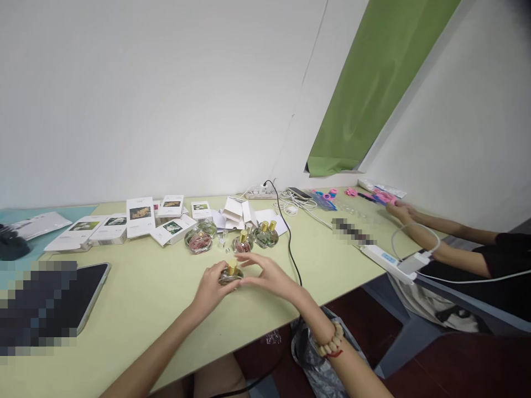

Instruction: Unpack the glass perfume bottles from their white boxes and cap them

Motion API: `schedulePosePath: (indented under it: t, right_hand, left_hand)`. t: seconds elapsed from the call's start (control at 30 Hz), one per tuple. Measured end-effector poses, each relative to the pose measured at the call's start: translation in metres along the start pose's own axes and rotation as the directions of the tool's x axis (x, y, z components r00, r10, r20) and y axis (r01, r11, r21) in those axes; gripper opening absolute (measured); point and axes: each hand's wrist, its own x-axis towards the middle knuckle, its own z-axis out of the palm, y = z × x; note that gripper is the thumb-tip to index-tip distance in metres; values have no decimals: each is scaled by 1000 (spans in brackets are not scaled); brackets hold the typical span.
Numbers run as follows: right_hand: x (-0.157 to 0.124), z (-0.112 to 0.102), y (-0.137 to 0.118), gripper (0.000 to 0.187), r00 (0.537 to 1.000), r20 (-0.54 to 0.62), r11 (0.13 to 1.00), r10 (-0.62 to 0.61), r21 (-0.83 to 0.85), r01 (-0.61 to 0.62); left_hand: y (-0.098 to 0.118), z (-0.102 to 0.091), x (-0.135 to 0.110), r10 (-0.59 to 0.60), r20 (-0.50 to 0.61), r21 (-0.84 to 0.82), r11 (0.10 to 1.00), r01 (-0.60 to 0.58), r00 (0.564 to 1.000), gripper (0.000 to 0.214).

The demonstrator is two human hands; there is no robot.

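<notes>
My left hand [211,284] is closed around the side of a round glass perfume bottle [231,276] with a gold neck piece [232,267], upright low over the table or on it. My right hand [271,276] curves at the bottle's right side, thumb and fingers apart. Its thumb reaches close to the glass; whether it touches I cannot tell. Just beyond stand more gold-topped bottles: one with pink contents [242,243] and a pair with green contents [266,236]. Farther left, bottles with pink [198,242] and green [207,226] contents sit together, near small clear caps [223,241].
White printed boxes [140,216] line the back, with opened cartons [233,210] beside them. A tablet [92,290] lies at left. A black cable [291,243] crosses the table on the right. Beyond a power strip [388,264], another person's hands [400,211] handle pink items.
</notes>
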Motion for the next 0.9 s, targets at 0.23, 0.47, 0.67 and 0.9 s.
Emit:
schedulePosePath:
  t: [0.23, 0.47, 0.67, 0.9]
  right_hand:
    - [14, -45, 27, 38, 890, -451, 976, 68, -155, -153]
    - [33, 40, -8, 35, 981, -187, 994, -54, -103, 35]
    - [43, 28, -13, 34, 987, -158, 999, -38, 31, 44]
    - [44, 8, -26, 40, 984, -177, 995, -8, 101, 26]
  left_hand:
    - [-4, -4, 1, -83, -73, -226, 972, 65, 994, 29]
    - [-6, -4, 4, -90, -55, -386, 921, 62, 994, 20]
    - [-6, -4, 5, -142, -27, -437, 892, 117, 989, 27]
    - [-5, -4, 4, -160, 4, -446, 883, 145, 987, 34]
